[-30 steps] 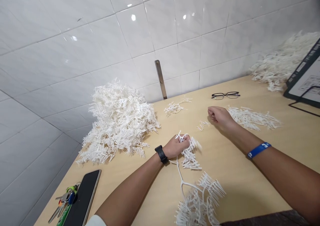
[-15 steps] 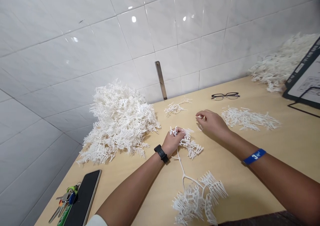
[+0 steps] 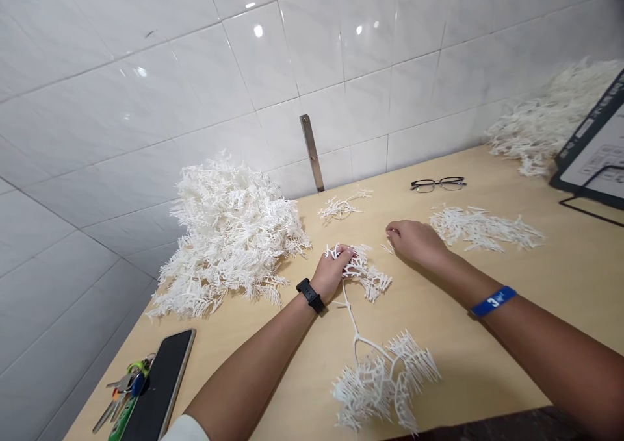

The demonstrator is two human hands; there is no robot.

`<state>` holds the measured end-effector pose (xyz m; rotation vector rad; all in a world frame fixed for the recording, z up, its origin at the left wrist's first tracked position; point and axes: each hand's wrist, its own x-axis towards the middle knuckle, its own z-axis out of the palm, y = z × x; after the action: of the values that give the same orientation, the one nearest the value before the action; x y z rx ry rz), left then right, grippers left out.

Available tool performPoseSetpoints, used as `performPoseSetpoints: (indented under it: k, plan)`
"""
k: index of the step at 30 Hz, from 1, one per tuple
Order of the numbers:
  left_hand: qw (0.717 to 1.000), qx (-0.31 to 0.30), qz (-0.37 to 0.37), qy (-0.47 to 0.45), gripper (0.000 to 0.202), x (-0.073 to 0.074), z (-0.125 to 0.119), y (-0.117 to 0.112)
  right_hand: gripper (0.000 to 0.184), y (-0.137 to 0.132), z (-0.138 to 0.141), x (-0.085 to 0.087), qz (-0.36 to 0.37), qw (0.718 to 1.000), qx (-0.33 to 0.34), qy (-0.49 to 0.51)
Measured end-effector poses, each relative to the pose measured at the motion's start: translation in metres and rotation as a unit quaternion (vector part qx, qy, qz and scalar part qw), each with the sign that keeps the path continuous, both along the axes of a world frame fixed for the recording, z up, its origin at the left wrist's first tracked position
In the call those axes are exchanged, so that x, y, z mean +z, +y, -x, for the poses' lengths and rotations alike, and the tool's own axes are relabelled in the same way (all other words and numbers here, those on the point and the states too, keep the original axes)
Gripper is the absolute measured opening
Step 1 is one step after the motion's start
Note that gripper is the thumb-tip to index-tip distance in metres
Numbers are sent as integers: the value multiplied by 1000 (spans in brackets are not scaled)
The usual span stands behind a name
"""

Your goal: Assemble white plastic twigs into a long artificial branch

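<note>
My left hand (image 3: 334,269), with a black watch on the wrist, is closed round the top of a white plastic branched sprig (image 3: 375,369) that trails toward me across the wooden table (image 3: 560,285). My right hand (image 3: 414,241), with a blue band on its wrist, rests knuckles-up on the table just right of the sprig's tip, fingers curled over some small white pieces (image 3: 389,248). What those fingers hold is hidden.
A big heap of white sprigs (image 3: 229,233) lies left against the tiled wall. Smaller piles lie at right (image 3: 482,228) and far right (image 3: 541,126). Black glasses (image 3: 437,184), a loose sprig (image 3: 341,207), a phone (image 3: 156,386), keys (image 3: 121,392) and a black-framed board (image 3: 592,162) are also here.
My right hand came left from the right-hand pile to the small pieces by the sprig's tip. My left hand slid the sprig slightly away from me.
</note>
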<state>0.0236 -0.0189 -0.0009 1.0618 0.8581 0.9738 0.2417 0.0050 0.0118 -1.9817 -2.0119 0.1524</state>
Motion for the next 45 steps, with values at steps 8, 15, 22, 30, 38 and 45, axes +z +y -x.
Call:
performPoseSetpoints:
  k: [8,15,22,30,38,45]
  plan:
    - [998,-4,41,-52,28,8,2,1,36,-5,4,0,-145,986,50,71]
    - [995,8,66,-76,27,5,4,4,24,-28,30,17,-109,932,108,328]
    - [994,12,71,-81,26,3,6,6,36,-31,44,9,86,891,219,388]
    - [998,0,39,-42,47,1,2,4,45,-24,47,-4,125,825,205,512]
    - [985,-68,-99,125,42,-1,0,0,44,-20,47,-13,159,803,199,540]
    - [982,-32,-126,140,28,3,-1,-2,39,-18,46,-9,167,771,219,574]
